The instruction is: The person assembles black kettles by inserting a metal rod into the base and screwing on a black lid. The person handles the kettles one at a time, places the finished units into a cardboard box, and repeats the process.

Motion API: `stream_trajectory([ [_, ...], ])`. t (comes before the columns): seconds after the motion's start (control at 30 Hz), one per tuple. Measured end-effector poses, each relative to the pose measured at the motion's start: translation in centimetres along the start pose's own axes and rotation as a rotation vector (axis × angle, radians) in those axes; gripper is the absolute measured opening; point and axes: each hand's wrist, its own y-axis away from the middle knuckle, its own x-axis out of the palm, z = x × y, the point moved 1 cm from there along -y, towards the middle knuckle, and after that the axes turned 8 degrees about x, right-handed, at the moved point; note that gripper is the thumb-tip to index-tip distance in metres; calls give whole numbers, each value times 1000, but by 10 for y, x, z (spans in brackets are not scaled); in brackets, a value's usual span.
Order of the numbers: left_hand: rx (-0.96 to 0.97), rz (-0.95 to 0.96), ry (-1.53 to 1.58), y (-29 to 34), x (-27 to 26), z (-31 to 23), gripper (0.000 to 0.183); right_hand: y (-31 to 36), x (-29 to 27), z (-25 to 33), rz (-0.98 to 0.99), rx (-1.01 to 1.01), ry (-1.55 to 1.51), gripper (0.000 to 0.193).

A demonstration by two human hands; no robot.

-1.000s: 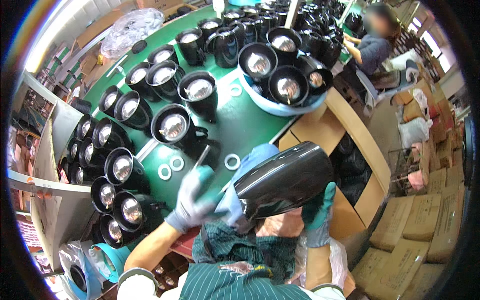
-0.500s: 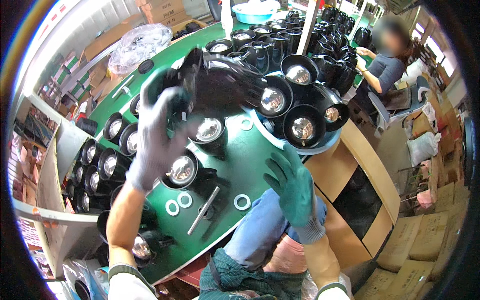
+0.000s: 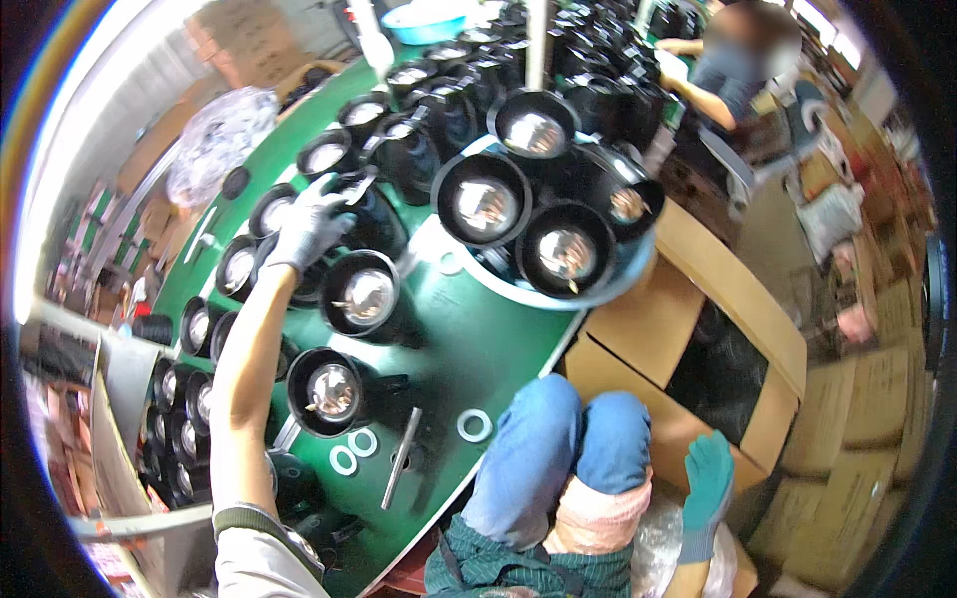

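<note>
The glossy black bowl-shaped metal housing (image 3: 374, 214), lifted a moment ago, is now set down among the others on the green worktable (image 3: 478, 349). The grey-gloved left hand (image 3: 309, 227) rests on it, fingers spread. The teal-gloved right hand (image 3: 708, 488) hangs empty, open.

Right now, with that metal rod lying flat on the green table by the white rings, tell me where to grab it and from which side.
Grip the metal rod near its middle, pinching across its width from above. It lies flat on the green table with bare surface along both long sides. Its upper end sits close to a black housing, and the white rings lie just left, so the middle looks least crowded.
</note>
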Motion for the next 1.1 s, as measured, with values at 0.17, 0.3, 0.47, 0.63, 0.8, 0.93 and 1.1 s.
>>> stream_trajectory([
  [0.17,66,-160,-88,-21,-31,-22,45,-38,-60,-35,-119,-45,-38,53],
  [0.3,199,-171,328,-16,-50,-178,41,-78,-52,-31,-195,-338,161,43],
  [0.47,579,291,573,-11,-33,-360,40,-190,-9,-27,-176,-212,195,61],
  [0.63,727,627,727,-4,52,-460,42,-227,40,-30,-295,-106,920,71],
  [0.8,721,634,649,-17,101,-521,46,-208,74,10,61,49,784,70],
  [0.93,731,772,612,-16,148,-548,36,-188,89,37,94,-120,579,66],
  [1.1,627,581,150,-32,188,-541,44,-174,105,67,88,-519,334,52],
])
